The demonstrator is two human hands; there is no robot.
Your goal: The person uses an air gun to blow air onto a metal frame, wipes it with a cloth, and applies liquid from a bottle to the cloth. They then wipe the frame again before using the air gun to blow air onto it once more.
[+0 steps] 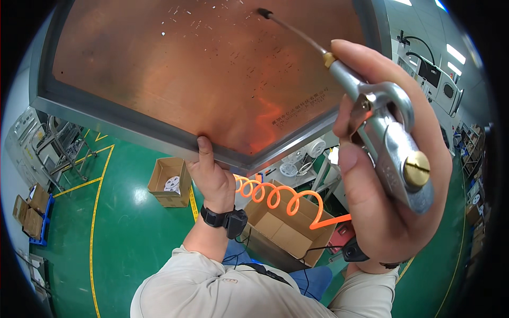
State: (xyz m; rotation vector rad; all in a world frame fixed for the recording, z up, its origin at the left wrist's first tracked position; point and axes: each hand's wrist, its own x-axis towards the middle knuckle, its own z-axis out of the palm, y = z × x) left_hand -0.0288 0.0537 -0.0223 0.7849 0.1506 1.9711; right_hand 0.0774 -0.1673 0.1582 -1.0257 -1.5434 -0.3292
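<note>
A metal-framed copper-coloured sheet with small cut-outs and printed marks fills the upper middle, held up at a tilt. My left hand is closed on the lower edge of its frame, thumb over the rim. My right hand grips a silver air blow gun with a brass knob, its thin nozzle reaching up over the sheet to a black tip. An orange coiled hose runs below the sheet toward my right hand.
Cardboard boxes stand below on the green, yellow-lined floor. Grey machinery and a metal stand are at left, with boxes on a blue pallet. A white machine and shelving are at right.
</note>
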